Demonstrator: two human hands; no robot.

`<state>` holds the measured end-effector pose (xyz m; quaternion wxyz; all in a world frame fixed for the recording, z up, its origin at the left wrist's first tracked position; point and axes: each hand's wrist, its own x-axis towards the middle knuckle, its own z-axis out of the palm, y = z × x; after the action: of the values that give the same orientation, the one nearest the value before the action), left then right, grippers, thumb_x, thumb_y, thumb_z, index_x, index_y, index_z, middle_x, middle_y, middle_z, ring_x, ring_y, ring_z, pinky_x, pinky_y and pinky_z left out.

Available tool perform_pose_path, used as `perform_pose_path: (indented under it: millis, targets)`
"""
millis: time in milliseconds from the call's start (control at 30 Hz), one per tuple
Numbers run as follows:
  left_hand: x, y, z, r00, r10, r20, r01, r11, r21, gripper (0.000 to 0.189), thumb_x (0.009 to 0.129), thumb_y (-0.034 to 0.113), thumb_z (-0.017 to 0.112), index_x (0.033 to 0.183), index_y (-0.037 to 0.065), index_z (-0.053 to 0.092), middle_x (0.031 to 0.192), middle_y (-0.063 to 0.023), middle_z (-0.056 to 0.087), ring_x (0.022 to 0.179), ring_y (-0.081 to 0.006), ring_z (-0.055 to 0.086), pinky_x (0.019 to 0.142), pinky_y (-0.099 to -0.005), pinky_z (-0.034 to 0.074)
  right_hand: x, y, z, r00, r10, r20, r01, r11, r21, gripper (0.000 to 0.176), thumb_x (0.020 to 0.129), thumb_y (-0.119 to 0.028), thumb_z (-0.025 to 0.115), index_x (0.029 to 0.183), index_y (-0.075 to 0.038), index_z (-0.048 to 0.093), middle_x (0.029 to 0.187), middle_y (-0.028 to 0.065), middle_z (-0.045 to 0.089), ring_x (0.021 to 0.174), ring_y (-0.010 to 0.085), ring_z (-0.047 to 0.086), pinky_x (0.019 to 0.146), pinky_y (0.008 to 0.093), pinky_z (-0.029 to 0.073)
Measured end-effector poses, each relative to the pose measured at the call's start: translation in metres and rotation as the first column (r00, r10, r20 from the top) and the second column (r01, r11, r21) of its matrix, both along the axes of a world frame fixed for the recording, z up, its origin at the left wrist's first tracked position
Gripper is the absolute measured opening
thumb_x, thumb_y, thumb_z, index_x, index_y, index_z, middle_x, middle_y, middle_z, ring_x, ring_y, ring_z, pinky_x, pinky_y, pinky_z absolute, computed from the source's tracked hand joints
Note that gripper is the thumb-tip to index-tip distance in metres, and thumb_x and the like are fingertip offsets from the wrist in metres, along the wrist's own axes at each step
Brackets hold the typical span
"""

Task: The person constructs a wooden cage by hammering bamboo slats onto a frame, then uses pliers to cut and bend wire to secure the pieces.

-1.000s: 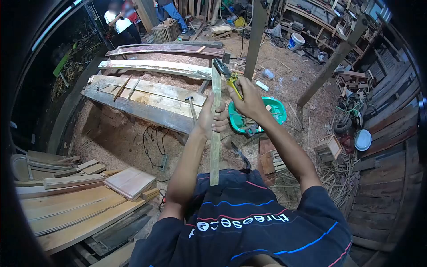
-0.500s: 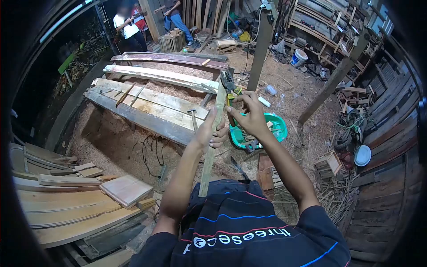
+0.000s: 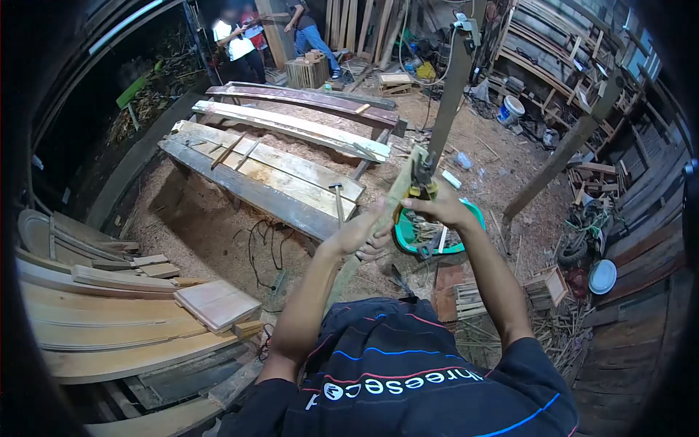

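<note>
A long, narrow wood strip (image 3: 399,191) stands tilted in front of me, its lower end near my shirt. My left hand (image 3: 358,237) is wrapped round the strip at about its middle. In my right hand (image 3: 439,206) are pliers (image 3: 422,176) with yellow and black handles. Their metal jaws are at the upper end of the strip; whether they grip anything there is too small to tell. Behind and below my right hand sits a green basin (image 3: 475,213) with wood pieces and a tool in it.
A long plank bench (image 3: 251,191) bears a hammer (image 3: 338,200) and sticks. A wooden post (image 3: 453,95) rises beyond my right hand. Stacked boards (image 3: 109,313) lie at lower left. Two people (image 3: 237,45) (image 3: 307,35) are at the back. A white bucket (image 3: 510,110) stands at back right.
The strip's upper end has tilted to the right. My right hand has closed round the plier handles, and the jaws have turned upright. The view has shifted, moving the surroundings rightward.
</note>
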<state>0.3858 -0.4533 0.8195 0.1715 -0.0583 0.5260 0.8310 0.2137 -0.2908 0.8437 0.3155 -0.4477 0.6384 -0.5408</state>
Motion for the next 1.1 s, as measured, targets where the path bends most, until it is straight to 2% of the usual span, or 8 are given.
perform_pose_path:
  millis: [233, 367, 500, 667, 767, 800, 1000, 1100]
  targets:
    - [0.003, -0.017, 0.003, 0.997, -0.048, 0.066, 0.053, 0.995, -0.085, 0.063, 0.098, 0.069, 0.029, 0.072, 0.011, 0.038, 0.054, 0.0034, 0.032, 0.038, -0.0055, 0.023, 0.033, -0.0222, 0.017, -0.026, 0.007, -0.018, 0.933, 0.306, 0.191, -0.331, 0.936, 0.116, 0.029, 0.089, -0.031, 0.074, 0.097, -0.004, 0.07, 0.077, -0.0021, 0.062, 0.068, 0.0081, 0.056, 0.058, 0.0247, 0.043]
    - [-0.001, -0.028, -0.013, 0.997, -0.065, 0.039, 0.069, 0.992, -0.109, 0.067, 0.096, 0.072, 0.03, 0.079, 0.009, 0.047, 0.057, 0.0033, 0.035, 0.039, -0.0057, 0.024, 0.036, -0.0224, 0.021, -0.001, 0.005, 0.008, 0.838, 0.416, 0.352, -0.411, 0.907, -0.095, 0.026, 0.093, -0.025, 0.068, 0.103, -0.001, 0.065, 0.102, 0.0113, 0.068, 0.101, 0.0205, 0.065, 0.086, 0.0306, 0.052]
    - [-0.003, -0.032, -0.02, 0.999, -0.029, -0.02, 0.027, 0.991, -0.129, 0.069, 0.099, 0.067, 0.029, 0.085, 0.005, 0.055, 0.059, 0.0021, 0.038, 0.045, -0.0084, 0.036, 0.044, -0.025, 0.033, -0.007, 0.001, -0.009, 0.734, 0.338, 0.589, -0.376, 0.924, -0.061, 0.029, 0.096, -0.023, 0.064, 0.113, -0.001, 0.058, 0.101, 0.014, 0.065, 0.098, 0.0252, 0.067, 0.081, 0.0341, 0.056]
    - [0.001, -0.034, -0.046, 0.97, 0.082, -0.228, -0.135, 0.965, -0.225, 0.062, 0.104, 0.056, 0.029, 0.09, 0.002, 0.057, 0.062, 0.001, 0.042, 0.051, -0.0106, 0.041, 0.049, -0.026, 0.038, -0.002, -0.001, -0.02, 0.647, 0.344, 0.681, -0.371, 0.922, -0.114, 0.021, 0.097, -0.022, 0.061, 0.103, -0.002, 0.056, 0.09, 0.0115, 0.062, 0.081, 0.0203, 0.064, 0.065, 0.0327, 0.054]
    - [0.008, -0.032, -0.052, 0.969, 0.114, -0.218, -0.176, 0.941, -0.289, 0.06, 0.105, 0.053, 0.029, 0.091, 0.003, 0.058, 0.064, 0.0005, 0.045, 0.054, -0.0102, 0.043, 0.052, -0.0258, 0.039, -0.007, 0.001, -0.006, 0.721, 0.353, 0.597, -0.475, 0.878, 0.055, 0.025, 0.095, -0.025, 0.065, 0.103, -0.003, 0.057, 0.086, 0.0085, 0.062, 0.076, 0.0209, 0.064, 0.071, 0.0395, 0.058]
    - [0.009, -0.033, -0.052, 0.97, 0.145, -0.197, -0.2, 0.935, -0.292, 0.058, 0.105, 0.051, 0.03, 0.091, 0.003, 0.058, 0.064, 0.0003, 0.045, 0.054, -0.01, 0.043, 0.052, -0.0258, 0.039, 0.005, 0.002, 0.004, 0.821, 0.203, 0.533, -0.321, 0.937, 0.138, 0.021, 0.098, -0.024, 0.061, 0.096, -0.004, 0.055, 0.078, 0.009, 0.059, 0.069, 0.018, 0.061, 0.061, 0.0321, 0.051]
    - [0.0, -0.033, -0.04, 0.922, 0.374, -0.099, -0.382, 0.842, -0.381, 0.053, 0.105, 0.047, 0.037, 0.091, 0.001, 0.059, 0.063, -0.0004, 0.048, 0.053, -0.0103, 0.047, 0.05, -0.0264, 0.04, -0.004, -0.023, 0.006, 0.938, 0.134, 0.319, -0.198, 0.964, 0.178, 0.028, 0.097, -0.028, 0.063, 0.085, -0.003, 0.057, 0.073, 0.0071, 0.061, 0.064, 0.0155, 0.06, 0.059, 0.0303, 0.052]
    - [-0.003, -0.027, -0.021, 0.858, 0.425, -0.288, -0.513, 0.713, -0.478, 0.055, 0.105, 0.048, 0.038, 0.094, -0.002, 0.061, 0.064, -0.0013, 0.052, 0.055, -0.012, 0.052, 0.052, -0.0276, 0.043, -0.006, -0.035, 0.012, 0.978, 0.07, 0.197, -0.114, 0.967, 0.226, 0.029, 0.096, -0.029, 0.064, 0.083, -0.004, 0.058, 0.068, 0.0044, 0.06, 0.06, 0.0139, 0.059, 0.057, 0.0294, 0.049]
